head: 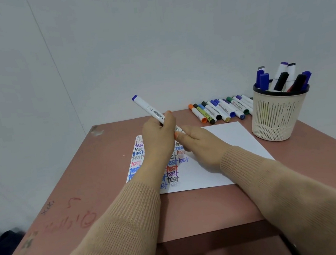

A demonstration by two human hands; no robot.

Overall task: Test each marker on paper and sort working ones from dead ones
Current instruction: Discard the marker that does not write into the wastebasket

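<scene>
So the person is mid-test here. The left hand has its fingers wrapped round the barrel of a white marker with a blue end and holds it tilted above the white sheet of paper, blue end pointing up and away. The right hand sits right at the marker's lower end. It looks like it's pinching the cap there, but those fingertips are mostly tucked behind the left hand, so I honestly can't tell if it has a real hold or is just touching.

The left part of the paper is already packed with columns of the word "test" in different colours, so plenty of markers have been tried. The right half is blank.

At the back of the pinkish-brown table a row of capped markers lies side by side, just beside a cream perforated plastic basket with more markers standing in it. I can't say which pile is the working one and which is dead.

My guess at the step is uncapping (or recapping) this blue one. If the cap is coming off, the next move needs a straight pull along the barrel, then tip down onto a free bit of paper near the last "test". After that it goes to whichever pile fits.
</scene>
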